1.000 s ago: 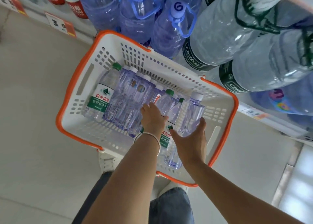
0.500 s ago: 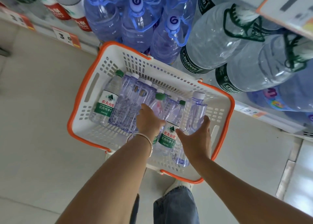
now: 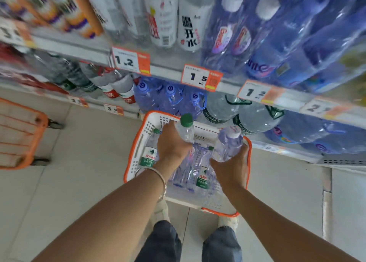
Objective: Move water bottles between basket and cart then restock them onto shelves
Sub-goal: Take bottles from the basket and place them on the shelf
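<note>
While the left hand (image 3: 172, 144) wraps round the green-cap bottle (image 3: 186, 129) and the right hand (image 3: 229, 168) grips the purple bottle (image 3: 227, 142) low down, both held over the far end of the basket (image 3: 127, 162), I worry the purple one could slip and fall back in.

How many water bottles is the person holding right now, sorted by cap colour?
1 green-capped bottle, gripped by the left hand
1 white-capped bottle, gripped by the right hand
Total: 2
</note>
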`<state>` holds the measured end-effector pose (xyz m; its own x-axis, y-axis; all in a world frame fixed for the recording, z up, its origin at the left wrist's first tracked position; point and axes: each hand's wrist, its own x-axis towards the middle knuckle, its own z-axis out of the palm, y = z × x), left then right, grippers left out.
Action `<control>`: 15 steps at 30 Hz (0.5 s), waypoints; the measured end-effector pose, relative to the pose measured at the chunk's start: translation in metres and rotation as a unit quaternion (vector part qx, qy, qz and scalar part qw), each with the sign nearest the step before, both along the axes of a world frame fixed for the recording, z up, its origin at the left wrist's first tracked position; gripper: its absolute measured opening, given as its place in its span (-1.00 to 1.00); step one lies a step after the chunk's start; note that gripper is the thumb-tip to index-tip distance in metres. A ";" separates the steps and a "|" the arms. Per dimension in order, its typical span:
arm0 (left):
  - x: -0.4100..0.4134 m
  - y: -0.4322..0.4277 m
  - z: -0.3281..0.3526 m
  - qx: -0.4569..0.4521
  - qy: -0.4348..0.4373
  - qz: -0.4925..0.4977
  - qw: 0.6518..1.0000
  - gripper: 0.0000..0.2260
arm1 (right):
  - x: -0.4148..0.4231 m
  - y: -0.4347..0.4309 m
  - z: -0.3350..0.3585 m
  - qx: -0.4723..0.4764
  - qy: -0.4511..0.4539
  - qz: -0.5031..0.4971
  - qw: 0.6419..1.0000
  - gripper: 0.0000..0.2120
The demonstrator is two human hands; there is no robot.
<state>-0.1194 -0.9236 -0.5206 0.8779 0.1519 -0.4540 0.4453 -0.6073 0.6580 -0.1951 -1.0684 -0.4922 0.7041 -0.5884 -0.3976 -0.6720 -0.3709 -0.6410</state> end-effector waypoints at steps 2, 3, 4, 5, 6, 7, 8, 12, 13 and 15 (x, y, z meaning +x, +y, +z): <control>-0.001 0.004 0.038 0.006 -0.012 -0.010 1.000 -0.52 | 0.002 0.005 0.038 0.009 -0.027 -0.017 0.999 -0.27; -0.001 0.007 0.067 0.009 -0.024 -0.018 1.000 -0.53 | 0.004 0.007 0.062 0.016 -0.040 -0.027 0.999 -0.27; -0.003 0.008 0.075 0.014 -0.023 -0.022 0.999 -0.56 | 0.003 0.009 0.068 0.018 -0.040 -0.031 0.999 -0.28; -0.004 0.008 0.093 0.010 -0.030 -0.026 0.999 -0.59 | 0.004 0.010 0.082 0.017 -0.049 -0.034 0.998 -0.28; -0.007 0.010 0.117 0.009 -0.040 -0.025 0.999 -0.62 | 0.004 0.011 0.104 0.021 -0.063 -0.033 0.997 -0.27; -0.011 0.012 0.138 0.011 -0.043 -0.024 0.999 -0.62 | 0.002 0.012 0.124 0.023 -0.071 -0.031 0.997 -0.25; -0.013 0.013 0.161 0.013 -0.051 -0.019 0.998 -0.61 | 0.000 0.013 0.144 0.019 -0.081 -0.027 0.996 -0.21; -0.025 0.014 0.240 0.002 -0.070 -0.002 0.998 -0.56 | -0.009 0.010 0.218 0.009 -0.134 0.010 0.991 -0.14; -0.028 0.015 0.255 -0.003 -0.074 -0.004 0.997 -0.58 | -0.012 0.009 0.231 0.008 -0.145 0.017 0.989 -0.13; -0.033 0.015 0.293 -0.010 -0.093 0.004 0.996 -0.59 | -0.018 0.004 0.266 0.017 -0.172 0.029 0.985 -0.10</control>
<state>-0.1525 -0.9090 -0.2276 0.9459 0.1527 -0.2863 0.3197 -0.5898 0.7416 -0.2136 -1.0640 -0.2260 0.8327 -0.5334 -0.1488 -0.3913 -0.3767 -0.8396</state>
